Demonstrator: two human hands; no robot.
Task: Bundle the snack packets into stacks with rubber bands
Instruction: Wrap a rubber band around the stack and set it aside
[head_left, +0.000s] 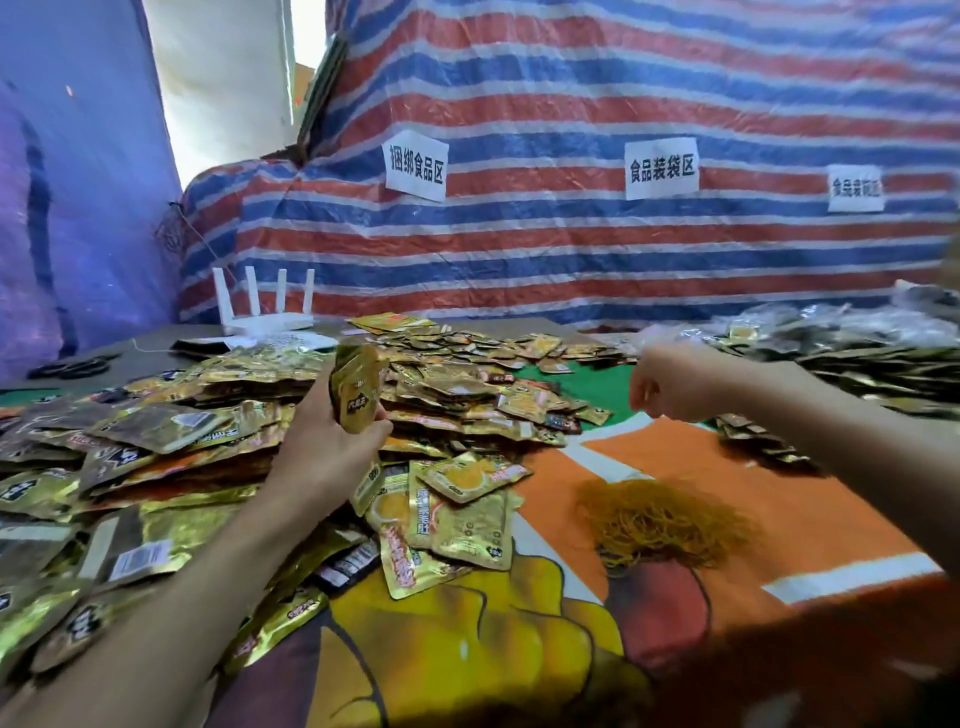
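Spreading over the left half of the counter (810, 499) is a deep heap of gold snack packets (171, 441). It reaches from the near edge back to a white router (265, 314) with four upright aerials. A dark flat object lies at the far left edge, too blurred to name.

The left hand (332, 447) is raised over the heap's right slope. Its fingers (375, 430) and thumb are curled tight round a small stack of packets (359, 389), held upright with the printed faces turned toward the camera. The stack stands clear of the heap, gripped at its lower half.

Just right of that wrist, a few loose packets (462, 512) lie overlapping on the printed orange and yellow cloth that covers the counter.

Farther right, a tangle of yellow rubber bands (665, 519) sits alone on the orange cloth, well apart from both hands.

The right hand (670, 387) hangs above the cloth beyond the bands, wrist high, its fingers (644, 402) curled downward. It may be pinching a band, but I cannot tell whether it has hold of anything.

Under the right forearm lie some small bundles (758, 439), and a second pile of packets (841, 353) runs along the far right. A striped tarp (571, 244) with paper signs (661, 167) hangs behind.
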